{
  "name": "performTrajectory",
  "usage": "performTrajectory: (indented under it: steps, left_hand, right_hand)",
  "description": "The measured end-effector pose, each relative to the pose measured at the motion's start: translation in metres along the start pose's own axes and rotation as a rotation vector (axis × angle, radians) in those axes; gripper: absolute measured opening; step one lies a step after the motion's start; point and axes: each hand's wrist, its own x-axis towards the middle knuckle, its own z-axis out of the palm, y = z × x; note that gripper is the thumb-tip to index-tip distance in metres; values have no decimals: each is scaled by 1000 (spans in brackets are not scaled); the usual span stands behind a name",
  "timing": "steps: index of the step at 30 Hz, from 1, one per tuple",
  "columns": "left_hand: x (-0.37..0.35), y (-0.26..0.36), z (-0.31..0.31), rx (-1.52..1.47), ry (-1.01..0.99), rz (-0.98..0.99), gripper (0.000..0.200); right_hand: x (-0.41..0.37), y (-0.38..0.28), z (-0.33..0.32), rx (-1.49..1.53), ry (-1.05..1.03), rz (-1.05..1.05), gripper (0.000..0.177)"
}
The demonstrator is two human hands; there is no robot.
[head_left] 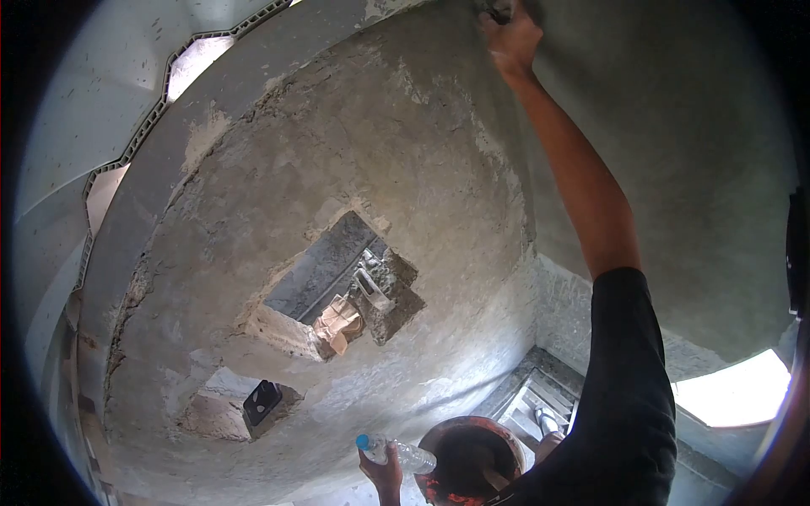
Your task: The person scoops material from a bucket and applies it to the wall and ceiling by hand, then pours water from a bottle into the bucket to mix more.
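Spillage looks the likeliest trouble: the left hand (384, 471), low in view, has its fingers wrapped round a clear plastic bottle with a blue cap (398, 454), just beside a round basin with a rust-red rim (472, 419); held tilted in one hand, it could slip into the basin. The right hand (510, 38) reaches high on the grey plastered wall (422, 152), fingers curled on a small dark object (499, 10) at the frame's edge; so long a reach could cost balance. The bottle is capped, its contents unclear; the basin's inside is dark, a pale stick-like handle (494, 476) lying in it
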Motion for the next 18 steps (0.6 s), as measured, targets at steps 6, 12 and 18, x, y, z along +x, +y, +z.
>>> performTrajectory:
  steps: [6, 12, 18]
  left_hand:
    - [2, 12, 1, 5, -11, -7, 37]
    - [0, 5, 1, -14, -7, -19, 40]
    - [-6, 5, 3, 15, 8, -44, 44]
  right_hand:
    - [-20, -3, -40, 263, -134, 19, 24]
    - [-48, -5, -87, 310, -367, 81, 22]
    - [-86, -27, -150, 682, -481, 584, 20]
